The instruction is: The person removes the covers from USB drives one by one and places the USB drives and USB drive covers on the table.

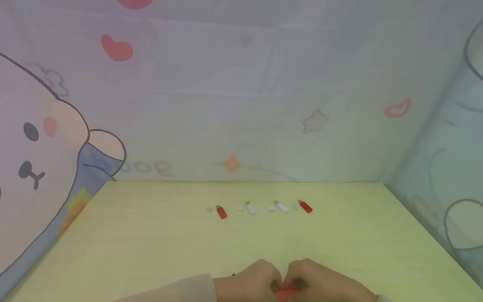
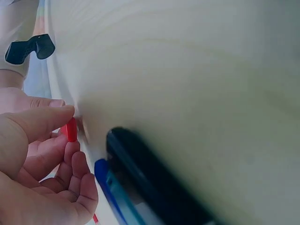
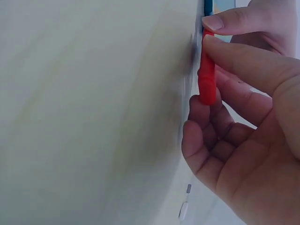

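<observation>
Both hands meet at the near edge of the head view around one small red piece [image 1: 285, 293]. My left hand [image 1: 249, 285] pinches it between thumb and fingers. My right hand [image 1: 320, 280] grips it from the other side, thumb on top and fingers curled beneath. From the right wrist, the red piece [image 3: 207, 77] looks narrow, smooth and rounded at its lower end, with a small ridge along its edge. Only a short stretch of the red piece [image 2: 71, 130] shows in the left wrist view; fingers hide much of it, and its kind cannot be told.
Across the tabletop [image 1: 158, 239] lie a red USB stick [image 1: 221, 212], two white ones [image 1: 250, 208] and another red one [image 1: 305, 206], each beside a small cap [image 1: 240, 208]. Near the left hand is a dark rounded object [image 2: 140, 164] with a blue edge [image 2: 108, 187] alongside. A printed cloth [image 1: 211, 84] hangs behind.
</observation>
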`<state>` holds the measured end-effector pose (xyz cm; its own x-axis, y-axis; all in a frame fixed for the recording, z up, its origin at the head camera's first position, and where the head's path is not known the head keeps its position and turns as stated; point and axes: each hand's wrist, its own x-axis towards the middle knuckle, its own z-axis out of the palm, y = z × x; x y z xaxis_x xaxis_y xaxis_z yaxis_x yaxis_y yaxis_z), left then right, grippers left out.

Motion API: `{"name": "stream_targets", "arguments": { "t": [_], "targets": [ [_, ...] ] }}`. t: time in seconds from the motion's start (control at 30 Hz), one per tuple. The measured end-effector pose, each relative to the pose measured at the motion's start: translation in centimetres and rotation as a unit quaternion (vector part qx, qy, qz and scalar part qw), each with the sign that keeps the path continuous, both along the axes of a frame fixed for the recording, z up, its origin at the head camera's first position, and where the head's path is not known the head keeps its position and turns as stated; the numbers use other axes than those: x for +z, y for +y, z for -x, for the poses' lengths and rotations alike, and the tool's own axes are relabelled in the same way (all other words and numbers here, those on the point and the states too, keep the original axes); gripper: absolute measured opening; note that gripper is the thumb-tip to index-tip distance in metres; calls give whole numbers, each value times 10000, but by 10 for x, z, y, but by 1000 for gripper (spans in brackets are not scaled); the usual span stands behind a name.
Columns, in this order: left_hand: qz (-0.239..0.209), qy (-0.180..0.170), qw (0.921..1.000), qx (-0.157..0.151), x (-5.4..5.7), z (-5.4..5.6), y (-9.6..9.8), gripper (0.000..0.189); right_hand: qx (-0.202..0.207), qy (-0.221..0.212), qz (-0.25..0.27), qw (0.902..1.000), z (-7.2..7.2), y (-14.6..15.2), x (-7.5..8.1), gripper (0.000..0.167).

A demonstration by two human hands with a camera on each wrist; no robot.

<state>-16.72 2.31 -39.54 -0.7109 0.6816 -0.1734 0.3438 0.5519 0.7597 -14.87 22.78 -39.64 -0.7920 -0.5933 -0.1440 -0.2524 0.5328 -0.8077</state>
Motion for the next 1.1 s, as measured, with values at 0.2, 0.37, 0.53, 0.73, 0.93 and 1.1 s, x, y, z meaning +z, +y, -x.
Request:
{"name": "stream_targets", "arguments": {
  "t": [0.2, 0.37, 0.53, 0.73, 0.93, 1.1],
  "targets": [
    [113, 999, 9941, -398, 6, 6, -8, 8, 1000, 1190, 197, 9876, 17, -1, 0, 10],
    [-319, 1237, 9904, -532, 11, 11, -19, 6, 1602, 2149, 415, 9625, 26, -6, 4, 8],
    [-978, 468, 9940, -132, 14, 9, -35, 6, 1391, 1965, 410, 9697, 24, -16, 12, 7],
    [-1428, -53, 9893, 287, 17, 6, -50, 9, 1160, 1802, 428, 9758, 22, -30, 18, 7],
    [-1620, -18, 9849, 604, 18, 6, -59, 14, 1076, 1867, 385, 9757, 26, -41, 24, 6],
    [-1654, 134, 9836, 700, 22, 9, -65, 15, 988, 2006, 315, 9742, 32, -48, 31, 7]
  ]
}}
